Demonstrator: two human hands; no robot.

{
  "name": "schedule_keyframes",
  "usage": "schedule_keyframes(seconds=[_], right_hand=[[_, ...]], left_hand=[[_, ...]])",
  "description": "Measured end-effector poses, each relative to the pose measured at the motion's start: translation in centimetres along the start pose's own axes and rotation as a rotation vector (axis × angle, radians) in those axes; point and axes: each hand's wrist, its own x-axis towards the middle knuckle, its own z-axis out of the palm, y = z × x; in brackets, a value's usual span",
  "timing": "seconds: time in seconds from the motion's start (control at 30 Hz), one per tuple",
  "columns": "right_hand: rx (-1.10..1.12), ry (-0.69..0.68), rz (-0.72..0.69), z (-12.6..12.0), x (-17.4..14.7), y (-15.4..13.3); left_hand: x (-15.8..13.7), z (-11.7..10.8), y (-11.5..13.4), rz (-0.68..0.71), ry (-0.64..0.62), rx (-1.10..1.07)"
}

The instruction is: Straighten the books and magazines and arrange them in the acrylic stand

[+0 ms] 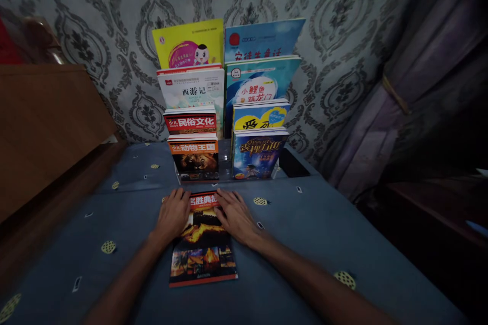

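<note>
A paperback book (206,236) with a red title band and a Great Wall picture on its dark cover lies face up on the blue cloth. My left hand (173,214) rests palm down at its upper left side, fingers stretched forward and touching the edge. At the upper right corner, my right hand (237,215) lies with its fingers extended, the index finger and thumb over the cover. What is under both palms is hidden. Just beyond stand an animal book (194,160) with an orange title band and a blue storybook (257,157), at the front of two rows.
Taller books stand behind, including a yellow one (188,43) and a teal one (263,78). A clear holder (225,165) shows between the rows. A dark flat object (293,162) lies to their right. Wooden furniture (49,122) borders the left; a curtain (354,127) hangs right.
</note>
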Motion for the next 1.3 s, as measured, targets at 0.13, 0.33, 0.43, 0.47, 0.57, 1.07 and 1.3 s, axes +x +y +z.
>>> schedule_keyframes(seconds=[0.13,0.33,0.43,0.47,0.57,1.07,1.3], right_hand=[[-0.011,0.009,-0.003,0.04,0.06,-0.03],[-0.021,-0.027,0.015,-0.20,0.14,-0.26],[-0.025,-0.026,0.018,-0.18,0.09,-0.25],[-0.026,-0.023,0.017,-0.14,0.07,-0.22],[-0.027,-0.005,0.008,0.02,0.03,-0.10],[-0.011,-0.011,0.021,-0.09,0.14,-0.15],[-0.004,-0.012,-0.012,-0.23,-0.08,-0.16]], left_hand=[[0.04,-0.10,0.10,0.001,-0.022,0.014],[0.02,-0.21,0.19,-0.005,-0.029,0.011],[0.06,-0.22,0.12,0.001,-0.037,0.007],[0.08,-0.20,0.09,0.003,-0.037,0.006],[0.12,-0.12,0.03,0.006,-0.035,0.002],[0.08,-0.14,0.07,-0.003,-0.031,0.004],[0.03,-0.13,0.08,-0.005,-0.027,-0.008]])
